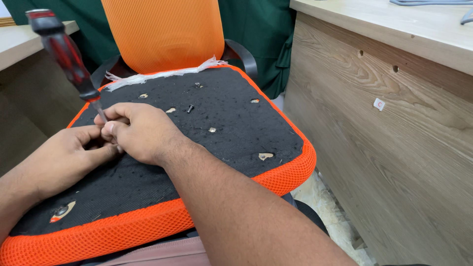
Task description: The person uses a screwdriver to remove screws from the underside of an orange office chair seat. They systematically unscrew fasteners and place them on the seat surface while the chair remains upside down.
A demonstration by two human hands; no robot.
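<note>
An orange mesh chair seat [290, 172] lies upside down on my lap, its black underside [221, 128] facing up with several screw holes. A red and black screwdriver [64, 51] stands tilted, its metal tip down among my fingers. My right hand [140, 130] pinches the shaft near the tip. My left hand [69, 155] curls against it from the left, fingers closed around the same spot. What the tip rests on is hidden by my fingers. A loose dark screw [190, 109] stands on the black underside just beyond my right hand.
An orange mesh chair back [165, 32] stands behind the seat. A wooden desk side panel [389, 143] rises close on the right, another desk [19, 42] at the left. A screw sits in a hole [61, 211] near the front left corner. Tiled floor [330, 207] shows below.
</note>
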